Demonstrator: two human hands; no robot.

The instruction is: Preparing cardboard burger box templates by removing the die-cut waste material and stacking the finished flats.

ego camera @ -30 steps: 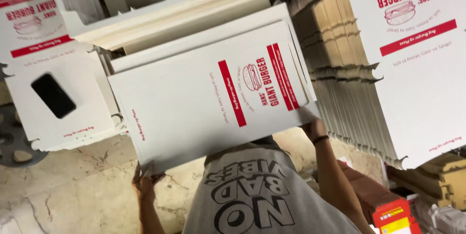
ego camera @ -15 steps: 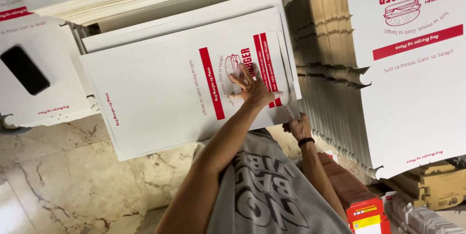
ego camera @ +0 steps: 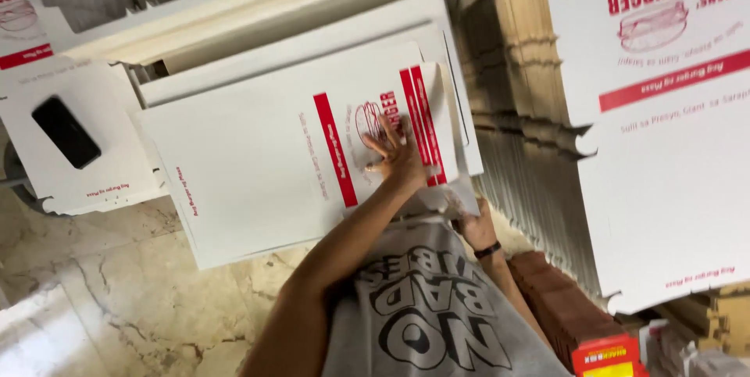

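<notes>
A flat white cardboard box blank (ego camera: pixel 258 174) with red stripes and a burger drawing lies tilted in front of me, above my grey printed shirt (ego camera: pixel 430 307). My left hand (ego camera: pixel 398 154) presses flat on its printed end, fingers spread. My right hand (ego camera: pixel 473 225), a dark band on its wrist, grips the blank's near right corner flap from below. More white blanks lie under and behind it.
A black phone (ego camera: pixel 66 131) rests on another white blank at the left. A tall stack of flat cardboard (ego camera: pixel 531 111) stands at the right, with a large printed blank (ego camera: pixel 664 150) leaning on it. A red packet (ego camera: pixel 613 353) sits at lower right. Marble floor (ego camera: pixel 117 299) lies below.
My left hand left the blank's lower left edge and came to lie flat on its printed end. The blank shifted left and lower in view. My right hand stayed at the right corner.
</notes>
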